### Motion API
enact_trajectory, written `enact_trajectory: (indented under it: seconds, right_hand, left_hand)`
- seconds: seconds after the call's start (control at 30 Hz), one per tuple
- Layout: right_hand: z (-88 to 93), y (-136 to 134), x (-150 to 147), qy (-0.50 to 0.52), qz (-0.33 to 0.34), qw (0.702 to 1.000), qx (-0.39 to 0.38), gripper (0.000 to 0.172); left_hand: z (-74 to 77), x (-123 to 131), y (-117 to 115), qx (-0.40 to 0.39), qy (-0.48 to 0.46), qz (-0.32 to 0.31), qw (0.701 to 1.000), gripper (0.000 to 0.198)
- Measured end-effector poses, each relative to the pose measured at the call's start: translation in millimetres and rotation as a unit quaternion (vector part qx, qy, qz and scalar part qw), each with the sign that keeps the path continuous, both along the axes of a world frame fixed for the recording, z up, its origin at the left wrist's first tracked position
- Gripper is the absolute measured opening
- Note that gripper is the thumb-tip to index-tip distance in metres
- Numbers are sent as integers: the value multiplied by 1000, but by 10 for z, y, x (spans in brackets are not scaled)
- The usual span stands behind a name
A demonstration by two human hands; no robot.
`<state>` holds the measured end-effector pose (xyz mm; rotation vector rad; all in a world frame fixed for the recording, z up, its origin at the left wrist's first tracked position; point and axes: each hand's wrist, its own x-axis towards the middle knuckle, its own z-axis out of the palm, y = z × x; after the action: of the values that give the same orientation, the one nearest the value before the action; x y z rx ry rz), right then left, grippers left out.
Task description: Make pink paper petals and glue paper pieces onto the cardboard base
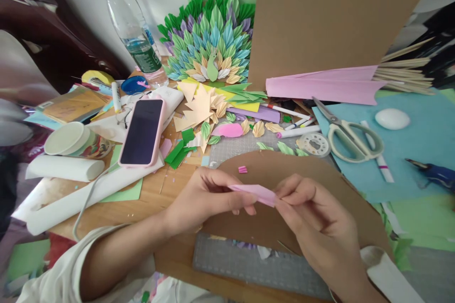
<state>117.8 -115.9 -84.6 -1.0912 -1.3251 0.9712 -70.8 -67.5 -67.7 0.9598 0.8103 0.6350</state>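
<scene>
A small folded strip of pink paper (261,192) is held between my two hands above a round brown cardboard (234,227). My left hand (216,194) pinches its left part between thumb and fingers. The right end is pinched by the thumb and fingertips of my right hand (313,208). A tiny piece of darker pink paper (242,169) lies on the cardboard just beyond my hands. Under the cardboard's edges shows a grey cutting mat (249,258).
Scissors (350,137), a white egg-shaped object (392,119) and a blue-handled tool (433,173) lie at the right. A phone (142,132), paper cup (67,138) and bottles (137,42) stand or lie left. Behind is a paper peacock (212,66) beside a large brown board (330,19).
</scene>
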Motion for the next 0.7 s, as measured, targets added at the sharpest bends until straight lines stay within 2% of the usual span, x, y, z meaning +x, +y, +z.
enact_trajectory:
  seconds: [0.1,0.17,0.23,0.33,0.47,0.53,0.6,0.63,0.7]
  right_hand:
    - [31,30,49,-99,-49,989,95,16]
    - [49,46,72,-194,-56,963,179,18]
    - [47,54,82,-283,-38,925,251,23]
    - [2,41,102,-368,-8,875,316,28]
    - [-49,-25,184,-422,29,833,356,38]
    - [-39,-51,224,-432,39,826,359,39]
    - [-6,-50,239,-424,37,834,351,37]
    - [16,-39,236,-411,37,844,342,34]
    - [59,-5,214,-356,36,881,309,27]
  left_hand:
    - [-5,9,16,-48,-22,30,998,9]
    - [-15,24,12,-76,-22,33,996,9]
    - [-36,38,-4,-99,-22,25,995,9]
    - [-73,48,-32,-124,-26,5,992,8]
    - [-87,39,-49,-132,-21,-7,991,7]
    - [-73,32,-52,-116,-27,-26,993,9]
    - [-54,28,-57,-71,-31,-43,996,10]
    - [-45,27,-61,-25,-26,-39,999,11]
    - [-32,25,-66,120,5,-5,993,28]
